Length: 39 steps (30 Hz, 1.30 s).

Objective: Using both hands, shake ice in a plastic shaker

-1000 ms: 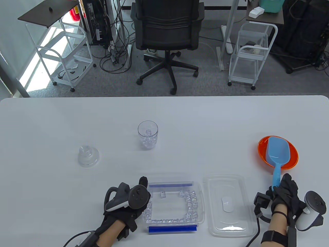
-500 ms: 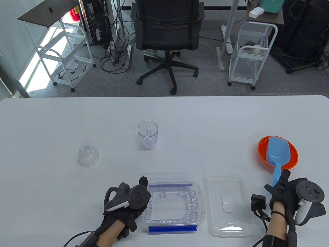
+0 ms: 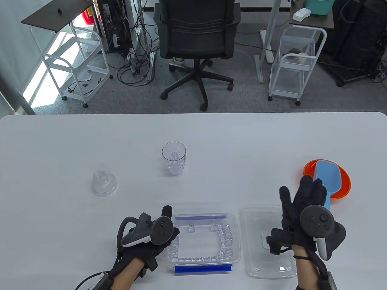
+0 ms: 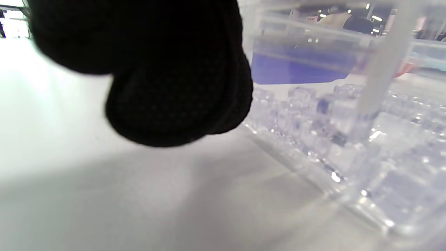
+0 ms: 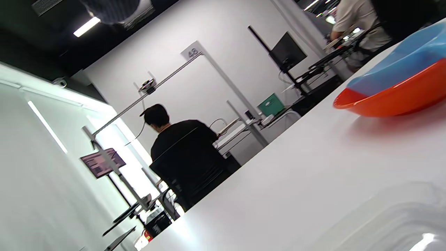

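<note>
shaker cup [image 3: 173,158] upright mid-table with ice, lid [image 3: 103,183] off to its left | left hand [image 3: 151,238] resting against ice tub [image 3: 208,238], grip unclear | right hand [image 3: 302,208] raised, fingers spread, empty

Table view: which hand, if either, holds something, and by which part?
Right hand: open, nothing held. Left hand: resting by clear plastic ice container; grip cannot be told.

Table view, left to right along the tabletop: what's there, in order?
Shaker lid → left hand → shaker cup with ice → ice container → container lid → right hand → blue scoop in the orange bowl.
</note>
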Motion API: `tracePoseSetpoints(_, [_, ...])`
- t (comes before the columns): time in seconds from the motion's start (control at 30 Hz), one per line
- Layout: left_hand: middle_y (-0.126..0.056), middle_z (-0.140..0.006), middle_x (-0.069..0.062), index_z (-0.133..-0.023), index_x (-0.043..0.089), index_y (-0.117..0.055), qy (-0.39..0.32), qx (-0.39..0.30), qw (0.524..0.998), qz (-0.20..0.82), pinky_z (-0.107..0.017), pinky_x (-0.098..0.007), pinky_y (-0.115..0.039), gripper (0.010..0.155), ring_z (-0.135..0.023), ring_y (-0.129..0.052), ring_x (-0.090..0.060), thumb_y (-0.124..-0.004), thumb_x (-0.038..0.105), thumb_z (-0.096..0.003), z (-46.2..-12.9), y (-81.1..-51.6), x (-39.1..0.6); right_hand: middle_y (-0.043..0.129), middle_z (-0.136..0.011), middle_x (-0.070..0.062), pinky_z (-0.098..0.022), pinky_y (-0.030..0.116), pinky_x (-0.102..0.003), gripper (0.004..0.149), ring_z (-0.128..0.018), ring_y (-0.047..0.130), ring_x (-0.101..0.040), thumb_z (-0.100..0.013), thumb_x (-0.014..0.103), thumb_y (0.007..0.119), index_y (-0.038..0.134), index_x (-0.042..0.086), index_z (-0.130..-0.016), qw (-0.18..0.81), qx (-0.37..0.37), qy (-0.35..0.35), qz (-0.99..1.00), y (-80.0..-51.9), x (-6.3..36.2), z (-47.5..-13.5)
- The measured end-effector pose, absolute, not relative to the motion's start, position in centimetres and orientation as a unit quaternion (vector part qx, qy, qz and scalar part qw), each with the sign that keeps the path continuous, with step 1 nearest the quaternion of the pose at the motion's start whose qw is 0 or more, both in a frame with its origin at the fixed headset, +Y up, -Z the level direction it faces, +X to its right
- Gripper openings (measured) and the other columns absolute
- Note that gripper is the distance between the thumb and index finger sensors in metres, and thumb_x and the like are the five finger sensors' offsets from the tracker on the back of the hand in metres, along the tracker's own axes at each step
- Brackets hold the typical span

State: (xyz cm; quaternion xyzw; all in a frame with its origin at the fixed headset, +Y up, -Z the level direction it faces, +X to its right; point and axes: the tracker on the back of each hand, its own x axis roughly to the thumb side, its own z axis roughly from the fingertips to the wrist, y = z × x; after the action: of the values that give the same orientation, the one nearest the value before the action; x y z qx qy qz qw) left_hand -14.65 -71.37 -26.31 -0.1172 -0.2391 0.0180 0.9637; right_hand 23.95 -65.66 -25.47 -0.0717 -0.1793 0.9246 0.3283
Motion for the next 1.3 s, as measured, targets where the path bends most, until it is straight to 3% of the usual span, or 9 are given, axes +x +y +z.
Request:
tracePoseSetpoints(0.13, [-0.098,-0.068,-0.017,-0.109,-0.004,-0.016,-0.242,-0.063,0.968,0.012,-0.027,-0.032,-0.087,0.078,-0.039,-0.104,-0.026,-0.048,0.051,-0.0646,-25.7,-69.4,-14.9,0.02,-0.111,-0.036,-0.061,0.031,-0.075,0.073,-0.093,0.019,-0.064,-0.06,0.047,0.06,0.033,0.006,-0.114,0.335,0.005,-0.117,0.935,-66.1,21.3,-25.6])
tracePoseSetpoints(0.23, [-0.099,-0.067,-0.016,-0.11,-0.006,-0.028,-0.245,-0.023,0.969,0.006,-0.026,-0.031,-0.087,0.079,-0.038,-0.105,-0.025,-0.051,0.053,-0.0636,-25.1,-67.9,-15.2,0.022,-0.113,-0.034,-0.061,0.029,-0.075,0.071,-0.094,0.018,-0.064,-0.06,0.047,0.061,0.037,0.009,-0.114,0.37,0.063,-0.03,0.926,-67.0,19.3,-25.8])
tracePoseSetpoints(0.27, [-0.099,-0.066,-0.015,-0.108,-0.008,-0.04,-0.242,-0.023,0.97,0.01,-0.025,-0.031,-0.087,0.077,-0.037,-0.105,-0.025,-0.052,0.053,-0.0632,-24.9,-67.6,-15.2,0.022,-0.113,-0.034,-0.061,0.029,-0.075,0.071,-0.094,0.018,-0.064,-0.06,0.047,0.061,0.037,0.009,-0.114,0.368,0.09,0.005,0.925,-67.7,18.4,-26.0])
tracePoseSetpoints(0.3, [-0.102,-0.062,-0.013,-0.096,-0.009,-0.063,-0.239,-0.027,0.971,0.012,-0.023,-0.031,-0.088,0.071,-0.034,-0.106,-0.024,-0.053,0.053,-0.0625,-24.8,-67.5,-15.2,0.022,-0.113,-0.033,-0.061,0.029,-0.075,0.07,-0.094,0.018,-0.064,-0.06,0.046,0.061,0.038,0.009,-0.114,0.365,0.096,0.013,0.926,-67.9,18.1,-26.1])
tracePoseSetpoints(0.33, [-0.104,-0.057,-0.011,-0.092,-0.004,-0.071,-0.238,-0.053,0.97,0.014,-0.021,-0.03,-0.088,0.066,-0.03,-0.107,-0.023,-0.054,0.053,-0.0623,-24.7,-67.6,-15.1,0.024,-0.114,-0.032,-0.062,0.029,-0.075,0.069,-0.095,0.019,-0.063,-0.06,0.046,0.061,0.039,0.01,-0.114,0.341,0.108,0.042,0.933,-68.6,17.4,-26.3])
tracePoseSetpoints(0.57, [-0.107,-0.053,-0.009,-0.08,-0.002,-0.08,-0.261,-0.162,0.952,-0.008,-0.019,-0.03,-0.089,0.061,-0.028,-0.108,-0.022,-0.061,0.053,-0.0599,-24.8,-68.9,-14.0,0.023,-0.117,-0.025,-0.06,0.025,-0.077,0.069,-0.096,0.017,-0.062,-0.059,0.045,0.063,0.036,0.014,-0.115,0.287,0.136,0.155,0.935,-71.1,16.0,-27.1])
tracePoseSetpoints(0.73, [-0.109,-0.046,-0.004,-0.073,0.002,-0.085,-0.285,-0.201,0.937,-0.024,-0.017,-0.029,-0.089,0.057,-0.025,-0.108,-0.02,-0.069,0.054,-0.0566,-24.5,-69.1,-13.5,0.022,-0.119,-0.018,-0.061,0.026,-0.077,0.07,-0.098,0.017,-0.06,-0.059,0.044,0.063,0.034,0.013,-0.115,0.257,0.131,0.171,0.942,-71.8,15.4,-27.3])
tracePoseSetpoints(0.87, [-0.109,-0.05,-0.004,-0.076,0.003,-0.084,-0.289,-0.22,0.931,-0.038,-0.021,-0.029,-0.09,0.056,-0.029,-0.109,-0.02,-0.073,0.054,-0.0545,-24.5,-69.3,-13.5,0.027,-0.119,-0.018,-0.061,0.029,-0.077,0.068,-0.098,0.021,-0.061,-0.06,0.043,0.061,0.037,0.011,-0.115,0.253,0.115,0.184,0.943,-72.6,15.5,-27.5])
tracePoseSetpoints(1.3, [-0.108,-0.056,-0.005,-0.078,0.003,-0.081,-0.278,-0.249,0.928,-0.012,-0.025,-0.031,-0.091,0.053,-0.036,-0.11,-0.022,-0.071,0.05,-0.0552,-24.7,-69.6,-13.8,0.032,-0.116,-0.024,-0.061,0.033,-0.076,0.058,-0.097,0.027,-0.062,-0.061,0.036,0.062,0.048,0.012,-0.112,0.271,0.091,0.187,0.94,-72.9,16.0,-27.8])
